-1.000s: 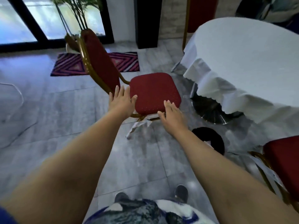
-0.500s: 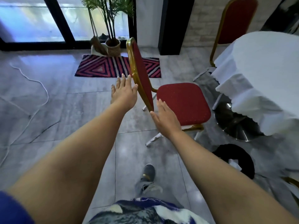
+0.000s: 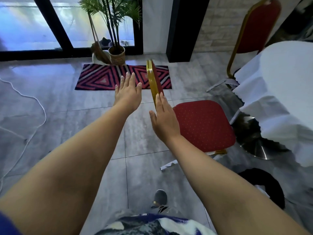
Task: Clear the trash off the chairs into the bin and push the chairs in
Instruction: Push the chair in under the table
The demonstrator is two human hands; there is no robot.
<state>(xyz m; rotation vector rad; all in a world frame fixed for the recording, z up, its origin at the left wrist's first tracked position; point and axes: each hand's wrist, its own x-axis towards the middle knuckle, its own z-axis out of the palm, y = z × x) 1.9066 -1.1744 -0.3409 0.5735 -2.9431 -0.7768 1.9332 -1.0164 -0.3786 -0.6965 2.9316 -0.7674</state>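
Head cam: your left hand [image 3: 127, 92] hovers open just left of the backrest [image 3: 155, 78], and your right hand [image 3: 163, 119] lies flat, fingers straight, on the gold back edge of the red chair [image 3: 203, 126]. Its seat looks bare and now faces the table [image 3: 288, 73] on the right, so pushing in is next, I'd say. A second ago both palms were at the seat's edge, chair angled away.

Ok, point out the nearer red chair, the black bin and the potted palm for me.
Nearer red chair [image 3: 203, 126]: head view, middle of the seat cushion.
Black bin [image 3: 257, 175]: head view, far side of its dark rim.
Potted palm [image 3: 116, 55]: head view, on the woven pot.
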